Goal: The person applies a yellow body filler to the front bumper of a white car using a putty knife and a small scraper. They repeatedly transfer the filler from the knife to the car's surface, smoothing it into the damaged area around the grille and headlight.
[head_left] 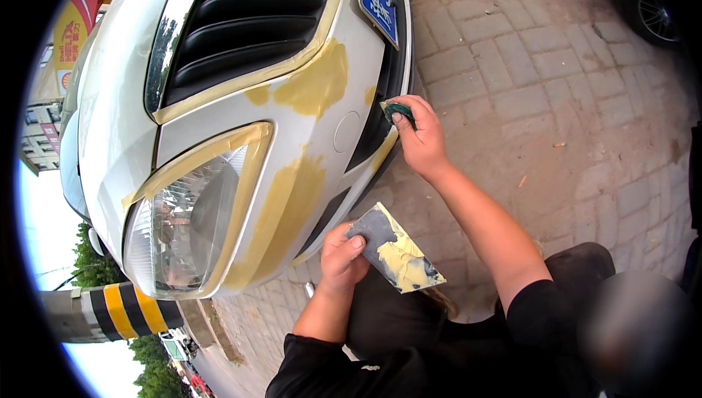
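Close to bumper (314, 138), green spreader (399, 111).

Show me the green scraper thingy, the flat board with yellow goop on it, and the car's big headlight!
Green scraper (401, 109): head view, on its upper part.
Flat board (371, 227): head view, on its bare grey part.
Headlight (196, 215): head view, middle of its clear cover.
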